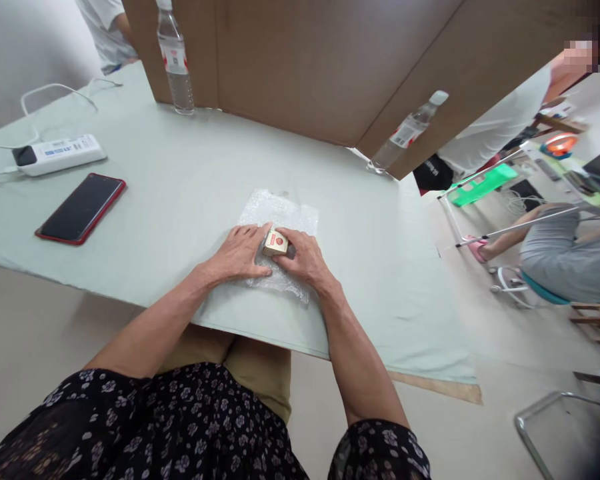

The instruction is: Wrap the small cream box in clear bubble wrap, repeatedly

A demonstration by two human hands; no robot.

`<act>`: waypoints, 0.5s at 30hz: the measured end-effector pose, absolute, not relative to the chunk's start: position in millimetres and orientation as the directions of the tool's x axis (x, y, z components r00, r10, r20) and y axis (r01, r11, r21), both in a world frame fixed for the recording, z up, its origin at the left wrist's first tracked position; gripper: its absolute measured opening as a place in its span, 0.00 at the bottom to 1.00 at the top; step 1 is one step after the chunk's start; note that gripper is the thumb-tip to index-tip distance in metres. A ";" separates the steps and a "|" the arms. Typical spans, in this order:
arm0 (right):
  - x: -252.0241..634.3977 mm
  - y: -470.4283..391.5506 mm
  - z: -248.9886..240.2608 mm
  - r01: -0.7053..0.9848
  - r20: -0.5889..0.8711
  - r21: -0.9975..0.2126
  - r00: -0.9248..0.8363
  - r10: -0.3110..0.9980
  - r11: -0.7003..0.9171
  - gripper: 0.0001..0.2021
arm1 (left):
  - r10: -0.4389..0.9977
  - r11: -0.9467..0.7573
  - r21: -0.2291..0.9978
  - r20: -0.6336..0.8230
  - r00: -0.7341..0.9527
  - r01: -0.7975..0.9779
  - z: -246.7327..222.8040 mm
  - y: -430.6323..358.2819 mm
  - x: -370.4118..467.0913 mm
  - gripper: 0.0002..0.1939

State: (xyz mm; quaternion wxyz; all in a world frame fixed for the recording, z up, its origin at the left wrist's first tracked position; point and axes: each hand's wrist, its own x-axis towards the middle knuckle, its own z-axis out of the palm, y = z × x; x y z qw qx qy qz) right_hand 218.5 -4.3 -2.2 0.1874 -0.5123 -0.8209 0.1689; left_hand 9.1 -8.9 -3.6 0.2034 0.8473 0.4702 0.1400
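Observation:
A small cream-coloured box point(276, 243) with red print sits on a sheet of bubble wrap point(293, 215) near the front of the table. My right hand point(307, 260) grips the box from its right side, thumb in front and fingers behind. On the left, my left hand point(241, 253) lies with its fingers stretched out and its thumb apart, the fingertips close to the box's left edge. Whether those fingertips touch the box I cannot tell. Part of the bubble wrap is hidden under both hands.
A phone point(81, 208) with a red case and a white power strip point(63, 155) with cables lie at left. A large cardboard panel point(300, 67) stands behind, with a water bottle point(174, 63) and another bottle point(407, 133) against it. People are nearby, one seated at right.

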 end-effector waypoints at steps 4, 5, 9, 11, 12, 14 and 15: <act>218.5 -3.9 -3.1 0.784 0.129 -0.460 -0.405 0.905 0.416 0.29 | 0.853 -0.476 0.480 0.046 0.521 0.737 -2.0 -9.5 8.5 0.53; 218.4 -3.8 -3.0 0.786 0.127 -0.455 -0.408 0.904 0.418 0.29 | 0.853 -0.475 0.480 0.043 0.521 0.738 -1.6 -9.7 8.1 0.53; 217.4 -4.0 -3.9 0.788 0.124 -0.448 -0.413 0.902 0.422 0.28 | 0.847 -0.479 0.504 0.051 0.530 0.718 -1.6 -9.8 5.7 0.52; 218.3 -4.0 -3.4 0.782 0.120 -0.461 -0.414 0.902 0.420 0.29 | 0.846 -0.479 0.530 0.068 0.528 0.700 -2.0 -9.1 4.2 0.50; 219.6 -4.1 -1.7 0.772 0.125 -0.477 -0.415 0.901 0.421 0.29 | 0.855 -0.469 0.546 0.082 0.513 0.694 -1.9 -8.6 3.5 0.47; 223.8 -5.1 5.6 0.738 0.172 -0.522 -0.399 0.901 0.426 0.29 | 0.887 -0.426 0.584 0.121 0.445 0.691 -0.5 -7.5 2.4 0.42; 226.4 -6.5 11.3 0.715 0.211 -0.548 -0.382 0.900 0.433 0.26 | 0.906 -0.399 0.604 0.142 0.399 0.690 0.8 -7.0 2.0 0.40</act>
